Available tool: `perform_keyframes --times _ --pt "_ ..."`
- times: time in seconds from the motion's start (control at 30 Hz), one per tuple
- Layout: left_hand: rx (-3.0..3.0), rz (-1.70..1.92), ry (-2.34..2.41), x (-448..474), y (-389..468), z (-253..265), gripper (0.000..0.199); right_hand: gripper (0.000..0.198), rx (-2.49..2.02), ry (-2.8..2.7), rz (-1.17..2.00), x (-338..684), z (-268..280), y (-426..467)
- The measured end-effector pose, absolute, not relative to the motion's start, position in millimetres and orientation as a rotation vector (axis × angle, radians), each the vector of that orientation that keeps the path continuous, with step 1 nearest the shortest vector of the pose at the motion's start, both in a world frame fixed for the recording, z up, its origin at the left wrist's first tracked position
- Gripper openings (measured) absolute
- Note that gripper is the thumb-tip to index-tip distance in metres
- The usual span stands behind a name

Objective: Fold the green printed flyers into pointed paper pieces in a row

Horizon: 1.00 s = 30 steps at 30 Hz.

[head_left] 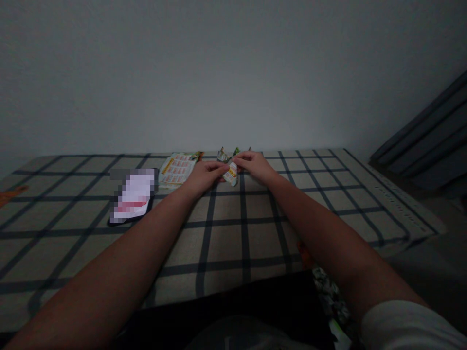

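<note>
Near the far side of the checked tablecloth, both hands meet at a small white piece with yellow and red print point(231, 175). It looks like folded paper or card; its exact kind is too small to tell. The fingertips of my left hand point(205, 176) are closed on its left edge. My right hand point(253, 164) pinches its upper right corner between thumb and forefinger. Just behind the hands stand small pointed bits point(223, 155) in white and green, partly hidden by my right fingers. A printed sheet with rows of small blocks point(178, 168) lies left of my left hand.
A phone with a blurred bright screen point(134, 194) lies left of my left forearm. The blue-lined checked tablecloth point(226, 243) reaches back to a plain grey wall point(233, 73). A dark curtain point(430, 126) hangs at the right, past the table's edge.
</note>
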<state>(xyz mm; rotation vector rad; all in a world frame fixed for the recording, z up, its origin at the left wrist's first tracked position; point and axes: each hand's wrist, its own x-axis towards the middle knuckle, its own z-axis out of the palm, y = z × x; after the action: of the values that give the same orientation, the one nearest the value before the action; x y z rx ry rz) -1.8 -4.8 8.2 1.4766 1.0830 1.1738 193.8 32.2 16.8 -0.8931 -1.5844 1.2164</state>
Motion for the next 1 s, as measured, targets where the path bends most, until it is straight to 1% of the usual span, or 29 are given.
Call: perform_keyframes --times 0.1,0.27,0.47,0.83,1.0 --pt "1.515 1.141 1.106 -2.3 -5.8 8.6 0.041 0.014 -0.891 -1.581 1.212 193.6 15.7 33.8" --pt "1.599 1.232 1.251 -4.5 -4.8 8.1 0.033 0.018 -0.832 -1.537 1.320 192.7 12.5 36.7" --pt "1.653 1.356 1.305 -5.9 -4.1 10.2 0.028 0.013 -0.876 -1.528 1.411 192.2 12.7 35.2" --pt "1.694 1.306 1.259 -6.4 -3.2 7.5 0.033 0.012 -0.905 -1.605 1.282 191.9 17.4 32.8" --pt "1.650 1.368 1.302 -5.2 -6.0 11.3 0.032 0.005 -0.904 -1.574 1.375 190.4 17.2 31.3"
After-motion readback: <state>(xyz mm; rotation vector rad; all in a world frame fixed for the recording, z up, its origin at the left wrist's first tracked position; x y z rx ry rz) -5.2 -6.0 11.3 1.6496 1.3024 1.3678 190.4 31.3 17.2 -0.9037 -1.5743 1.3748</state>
